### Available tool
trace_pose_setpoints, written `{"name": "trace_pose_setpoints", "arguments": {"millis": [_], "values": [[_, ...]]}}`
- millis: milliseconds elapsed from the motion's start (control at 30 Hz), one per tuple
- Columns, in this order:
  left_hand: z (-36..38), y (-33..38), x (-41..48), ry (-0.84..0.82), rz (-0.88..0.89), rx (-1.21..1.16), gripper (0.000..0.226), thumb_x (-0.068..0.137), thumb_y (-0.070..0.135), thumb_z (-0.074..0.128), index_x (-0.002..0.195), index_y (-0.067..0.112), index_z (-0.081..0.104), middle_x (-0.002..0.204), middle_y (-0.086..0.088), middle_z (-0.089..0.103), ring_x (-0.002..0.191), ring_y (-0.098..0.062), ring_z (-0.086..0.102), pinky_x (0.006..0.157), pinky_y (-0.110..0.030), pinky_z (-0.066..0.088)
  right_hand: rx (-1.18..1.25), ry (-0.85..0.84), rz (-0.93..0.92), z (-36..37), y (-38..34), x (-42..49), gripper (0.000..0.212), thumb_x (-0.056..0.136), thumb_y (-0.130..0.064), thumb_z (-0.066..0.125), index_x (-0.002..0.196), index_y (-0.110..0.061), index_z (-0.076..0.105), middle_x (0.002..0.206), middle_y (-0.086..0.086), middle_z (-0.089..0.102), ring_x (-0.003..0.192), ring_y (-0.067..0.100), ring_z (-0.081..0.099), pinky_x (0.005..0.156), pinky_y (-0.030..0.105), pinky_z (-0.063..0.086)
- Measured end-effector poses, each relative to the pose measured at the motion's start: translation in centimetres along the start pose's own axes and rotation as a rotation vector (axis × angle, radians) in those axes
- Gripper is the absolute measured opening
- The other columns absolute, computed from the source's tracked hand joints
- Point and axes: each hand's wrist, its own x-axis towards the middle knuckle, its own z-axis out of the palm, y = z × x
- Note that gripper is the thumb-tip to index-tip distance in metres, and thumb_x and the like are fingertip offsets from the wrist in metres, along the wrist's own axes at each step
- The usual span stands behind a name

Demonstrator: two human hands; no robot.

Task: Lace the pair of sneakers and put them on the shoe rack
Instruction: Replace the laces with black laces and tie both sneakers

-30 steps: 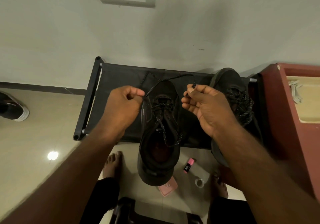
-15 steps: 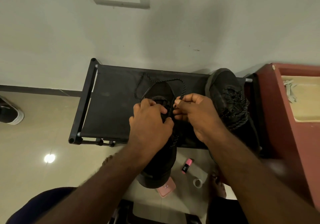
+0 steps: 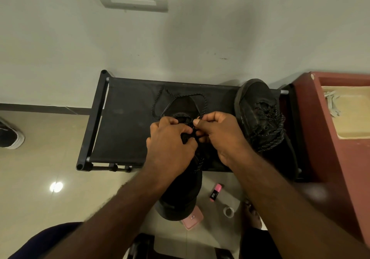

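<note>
Person's left hand (image 3: 170, 140) with fingers curled, gripping the black lace (image 3: 205, 101) at the eyelets of a black sneaker (image 3: 180, 194), right hand (image 3: 220, 136) pinching the lace between thumb and forefinger, hands touching, sneaker's toe over the black shoe rack (image 3: 124, 130), heel past its front edge, second laced sneaker (image 3: 258, 114) on the rack's right end.

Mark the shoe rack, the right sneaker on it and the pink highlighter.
shoe rack (image 3: 124, 122): head view, bare fabric shelf, left part.
right sneaker (image 3: 254, 96): head view, its toe.
pink highlighter (image 3: 214, 193): head view, mid-body label.
</note>
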Motion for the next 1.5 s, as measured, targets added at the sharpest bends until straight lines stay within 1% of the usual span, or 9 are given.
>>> {"name": "trace_pose_setpoints", "arguments": {"millis": [233,567,733,867,1067,1267,1400,1467,1500], "values": [[0.0,-0.3,0.2,0.005,0.011,-0.02,0.034,0.09,0.036,0.066,0.123,0.032,0.064,0.14,0.008,0.039,0.131,-0.014,0.026,0.107,-0.036,0.032,-0.073,-0.05,0.025,-0.2,-0.4,0.0,0.009,0.087,-0.007,0.074,0.092,-0.002,0.068,0.08,0.01,0.069,0.063,0.011,0.064,0.055,0.023,0.054],[0.1,-0.7,0.6,0.013,0.031,-0.037,0.034,0.086,0.036,0.069,0.119,0.028,0.066,0.135,0.008,0.041,0.126,-0.011,0.028,0.101,-0.03,0.033,-0.22,-0.161,0.042,-0.8,-1.2,-0.1,0.008,0.091,-0.01,0.071,0.085,-0.005,0.069,0.073,0.007,0.067,0.056,0.009,0.06,0.052,0.024,0.051],[0.0,-0.9,0.7,0.017,0.058,-0.058,0.033,0.082,0.037,0.07,0.113,0.027,0.064,0.125,0.011,0.042,0.112,-0.004,0.025,0.095,-0.026,0.035,-0.375,-0.098,-0.089,-0.9,-1.1,-0.5,0.024,0.095,-0.026,0.067,0.082,-0.005,0.07,0.071,0.014,0.069,0.056,0.013,0.063,0.052,0.023,0.051],[-0.4,-1.2,1.0,-0.02,0.074,-0.091,0.045,0.081,0.037,0.072,0.122,0.027,0.056,0.121,0.011,0.044,0.117,-0.009,0.031,0.088,-0.022,0.032,-0.443,-0.148,-0.031,-0.7,-1.3,-0.9,0.042,0.089,-0.04,0.072,0.081,0.0,0.065,0.069,0.016,0.069,0.056,0.021,0.064,0.052,0.029,0.051],[-0.7,-1.6,1.2,-0.053,0.087,-0.097,0.059,0.081,0.041,0.072,0.133,0.025,0.05,0.127,0.009,0.044,0.125,-0.011,0.03,0.089,-0.022,0.031,-0.557,-0.259,-0.023,-0.5,-1.4,-1.0,0.031,0.096,-0.028,0.066,0.081,-0.001,0.068,0.068,0.015,0.065,0.057,0.019,0.059,0.05,0.025,0.048],[-0.7,-1.3,1.1,-0.056,0.104,-0.069,0.055,0.082,0.039,0.071,0.133,0.029,0.054,0.13,0.007,0.044,0.123,-0.013,0.03,0.09,-0.023,0.03,-0.581,-0.299,-0.103,-1.0,-1.7,-1.2,0.025,0.094,-0.018,0.061,0.078,0.001,0.068,0.067,0.018,0.067,0.053,0.014,0.059,0.05,0.023,0.05],[-0.8,-1.2,1.0,-0.06,0.132,-0.035,0.051,0.084,0.041,0.067,0.133,0.03,0.056,0.131,0.005,0.043,0.122,-0.012,0.028,0.091,-0.025,0.031,-0.308,-0.309,-0.279,-1.3,-3.1,-1.6,0.022,0.094,-0.007,0.054,0.076,-0.004,0.066,0.073,0.011,0.068,0.065,0.013,0.061,0.061,0.027,0.051],[-0.7,-1.2,0.9,-0.048,0.13,-0.042,0.052,0.085,0.041,0.068,0.134,0.03,0.056,0.133,0.007,0.042,0.124,-0.012,0.028,0.093,-0.024,0.031,0.039,-0.306,-0.302,-1.5,-4.1,-1.7,0.027,0.094,-0.007,0.051,0.072,-0.01,0.066,0.09,0.009,0.072,0.085,0.015,0.066,0.079,0.03,0.055],[-0.7,-1.2,0.9,-0.04,0.125,-0.048,0.053,0.085,0.041,0.068,0.135,0.029,0.056,0.133,0.007,0.042,0.125,-0.011,0.027,0.094,-0.024,0.031,0.271,-0.338,-0.258,-1.7,-4.6,-1.8,0.028,0.094,-0.01,0.048,0.069,-0.013,0.062,0.089,0.01,0.071,0.088,0.02,0.067,0.083,0.034,0.057]]}}
